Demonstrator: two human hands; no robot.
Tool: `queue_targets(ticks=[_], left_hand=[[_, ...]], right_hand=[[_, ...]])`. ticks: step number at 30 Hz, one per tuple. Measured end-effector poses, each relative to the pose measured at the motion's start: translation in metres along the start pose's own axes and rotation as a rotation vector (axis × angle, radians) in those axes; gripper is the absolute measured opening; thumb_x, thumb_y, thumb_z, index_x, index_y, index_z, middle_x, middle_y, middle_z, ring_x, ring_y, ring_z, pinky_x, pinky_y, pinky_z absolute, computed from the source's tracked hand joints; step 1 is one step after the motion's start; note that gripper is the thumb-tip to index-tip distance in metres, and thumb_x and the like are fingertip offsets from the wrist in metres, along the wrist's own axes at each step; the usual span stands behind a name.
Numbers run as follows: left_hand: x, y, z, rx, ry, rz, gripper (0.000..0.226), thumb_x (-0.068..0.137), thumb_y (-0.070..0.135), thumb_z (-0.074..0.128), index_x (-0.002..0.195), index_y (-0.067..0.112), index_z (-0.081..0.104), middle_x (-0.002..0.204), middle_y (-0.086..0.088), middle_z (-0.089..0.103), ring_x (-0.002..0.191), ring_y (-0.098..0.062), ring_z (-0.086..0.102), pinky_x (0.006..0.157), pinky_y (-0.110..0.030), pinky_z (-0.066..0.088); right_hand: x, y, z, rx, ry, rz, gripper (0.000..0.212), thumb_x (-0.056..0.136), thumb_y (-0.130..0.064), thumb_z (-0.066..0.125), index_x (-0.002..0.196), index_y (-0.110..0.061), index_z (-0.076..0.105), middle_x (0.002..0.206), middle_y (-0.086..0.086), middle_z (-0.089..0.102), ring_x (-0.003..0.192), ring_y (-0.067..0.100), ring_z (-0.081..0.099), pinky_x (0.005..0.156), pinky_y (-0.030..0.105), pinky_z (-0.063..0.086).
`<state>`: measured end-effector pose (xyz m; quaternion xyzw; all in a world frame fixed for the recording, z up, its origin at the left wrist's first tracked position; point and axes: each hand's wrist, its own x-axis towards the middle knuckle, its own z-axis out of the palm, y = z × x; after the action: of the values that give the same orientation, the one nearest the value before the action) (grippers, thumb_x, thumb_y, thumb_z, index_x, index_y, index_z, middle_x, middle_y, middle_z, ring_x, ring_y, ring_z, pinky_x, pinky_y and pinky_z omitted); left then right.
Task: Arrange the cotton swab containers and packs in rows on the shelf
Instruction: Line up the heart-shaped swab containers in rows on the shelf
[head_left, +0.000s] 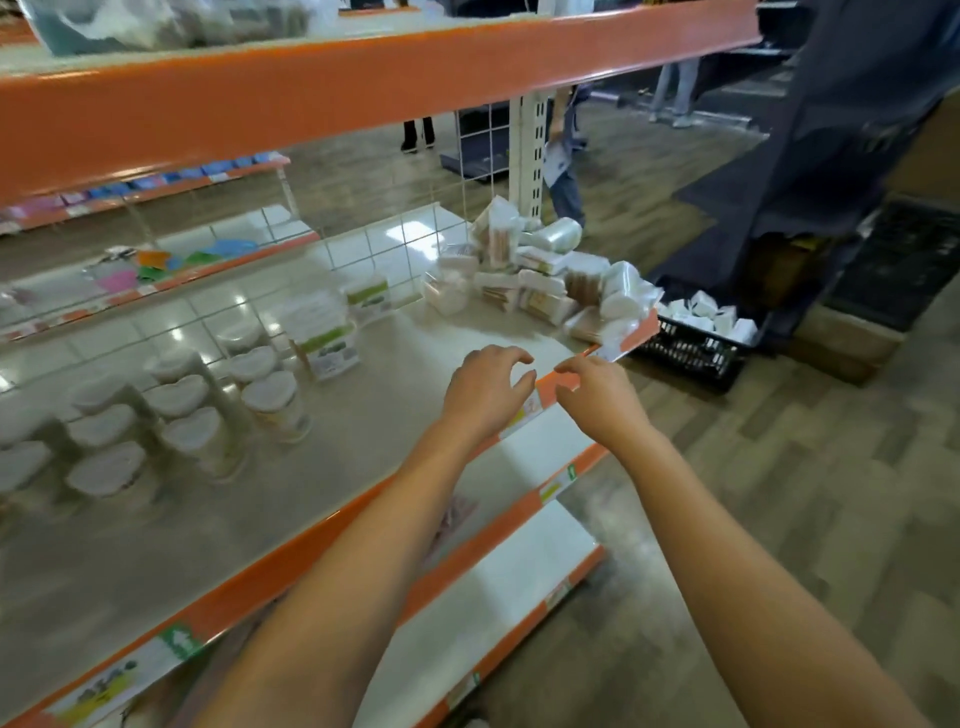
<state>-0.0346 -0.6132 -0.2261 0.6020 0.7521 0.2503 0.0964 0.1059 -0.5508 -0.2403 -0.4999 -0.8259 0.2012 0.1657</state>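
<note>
Both arms outstretched; left hand (485, 397) and right hand (597, 397) empty, fingers loosely curled, above shelf (363, 395) edge.

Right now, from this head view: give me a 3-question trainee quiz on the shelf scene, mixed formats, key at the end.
1. True or false: the left hand grips a cotton swab pack.
2. Multiple choice: where is the jumbled pile of packs? A) far right end of the shelf B) on the floor C) on the top shelf
3. Fill in: the heart-lidded containers stand in rows at the shelf's ____ side.

Key
1. False. Both the left hand and the right hand hold nothing, with fingers loosely curled over the shelf's front edge.
2. A. A black crate sits on the floor just past the pile.
3. Left.
</note>
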Motion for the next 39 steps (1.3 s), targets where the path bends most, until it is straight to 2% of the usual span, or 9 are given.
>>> queue_targets(ticks=[9, 13, 22, 26, 30, 32, 35, 37, 39], left_hand=[[0.058, 0.005, 0.027, -0.016, -0.092, 0.059, 0.036, 0.094, 0.035, 0.049, 0.126, 0.019, 0.057, 0.130, -0.006, 0.055, 0.123, -0.024, 0.046, 0.100, -0.036, 0.039], [0.088, 0.010, 0.033, -0.017, -0.112, 0.124, 0.036, 0.095, 0.033, 0.048, 0.127, 0.017, 0.055, 0.130, -0.006, 0.055, 0.120, -0.024, 0.049, 0.096, -0.032, 0.039], [0.131, 0.010, 0.059, -0.130, -0.106, 0.164, 0.033, 0.094, 0.030, 0.052, 0.121, 0.014, 0.059, 0.120, -0.008, 0.059, 0.115, -0.024, 0.050, 0.088, -0.033, 0.043], [0.142, 0.015, 0.073, -0.130, -0.145, 0.139, 0.032, 0.093, 0.033, 0.052, 0.121, 0.018, 0.058, 0.120, -0.005, 0.058, 0.115, -0.022, 0.049, 0.088, -0.034, 0.044], [0.158, 0.020, 0.078, -0.169, -0.129, 0.138, 0.032, 0.092, 0.032, 0.053, 0.120, 0.017, 0.060, 0.120, -0.004, 0.060, 0.114, -0.020, 0.052, 0.093, -0.036, 0.045], [0.164, 0.021, 0.080, -0.179, -0.130, 0.126, 0.031, 0.093, 0.032, 0.052, 0.119, 0.017, 0.060, 0.119, -0.002, 0.061, 0.112, -0.018, 0.053, 0.093, -0.034, 0.045], [0.169, 0.024, 0.082, -0.188, -0.135, 0.075, 0.030, 0.093, 0.032, 0.051, 0.118, 0.019, 0.060, 0.115, -0.001, 0.062, 0.108, -0.017, 0.055, 0.090, -0.033, 0.046], [0.174, 0.028, 0.083, -0.173, -0.131, 0.050, 0.030, 0.094, 0.032, 0.050, 0.118, 0.019, 0.060, 0.115, -0.001, 0.062, 0.108, -0.017, 0.055, 0.089, -0.032, 0.046], [0.179, 0.033, 0.083, -0.147, -0.128, 0.030, 0.030, 0.094, 0.032, 0.049, 0.118, 0.019, 0.060, 0.116, -0.001, 0.062, 0.109, -0.017, 0.055, 0.087, -0.030, 0.044]], right_hand=[[0.034, 0.034, -0.001, 0.053, 0.028, 0.124, 0.032, 0.091, -0.027, 0.052, 0.120, -0.020, 0.060, 0.125, 0.006, 0.055, 0.118, 0.028, 0.048, 0.098, 0.042, 0.042], [0.058, 0.049, -0.013, 0.100, 0.094, 0.184, 0.030, 0.089, -0.021, 0.052, 0.117, -0.017, 0.061, 0.120, 0.009, 0.058, 0.112, 0.030, 0.050, 0.094, 0.040, 0.043], [0.083, 0.073, -0.020, 0.091, 0.122, 0.273, 0.031, 0.091, -0.022, 0.053, 0.120, -0.018, 0.061, 0.120, 0.005, 0.055, 0.114, 0.027, 0.048, 0.092, 0.038, 0.044], [0.096, 0.085, -0.026, 0.124, 0.167, 0.291, 0.029, 0.091, -0.024, 0.050, 0.117, -0.018, 0.062, 0.115, 0.003, 0.058, 0.107, 0.024, 0.053, 0.079, 0.033, 0.044], [0.119, 0.088, -0.038, 0.171, 0.217, 0.311, 0.017, 0.092, -0.022, 0.049, 0.101, -0.016, 0.063, 0.100, -0.002, 0.057, 0.088, 0.011, 0.050, 0.069, 0.024, 0.034], [0.130, 0.089, -0.042, 0.168, 0.235, 0.312, 0.010, 0.092, -0.022, 0.050, 0.091, -0.016, 0.058, 0.093, -0.002, 0.054, 0.082, 0.012, 0.049, 0.066, 0.026, 0.034], [0.144, 0.090, -0.048, 0.181, 0.227, 0.308, 0.015, 0.091, -0.023, 0.050, 0.085, -0.011, 0.056, 0.077, -0.003, 0.050, 0.073, 0.015, 0.049, 0.064, 0.031, 0.040], [0.155, 0.091, -0.054, 0.205, 0.209, 0.316, 0.020, 0.092, -0.027, 0.050, 0.088, -0.009, 0.057, 0.079, 0.001, 0.054, 0.074, 0.021, 0.053, 0.068, 0.035, 0.045], [0.166, 0.092, -0.058, 0.231, 0.175, 0.327, 0.027, 0.093, -0.034, 0.049, 0.098, -0.009, 0.055, 0.090, 0.006, 0.060, 0.082, 0.023, 0.058, 0.074, 0.038, 0.048]])
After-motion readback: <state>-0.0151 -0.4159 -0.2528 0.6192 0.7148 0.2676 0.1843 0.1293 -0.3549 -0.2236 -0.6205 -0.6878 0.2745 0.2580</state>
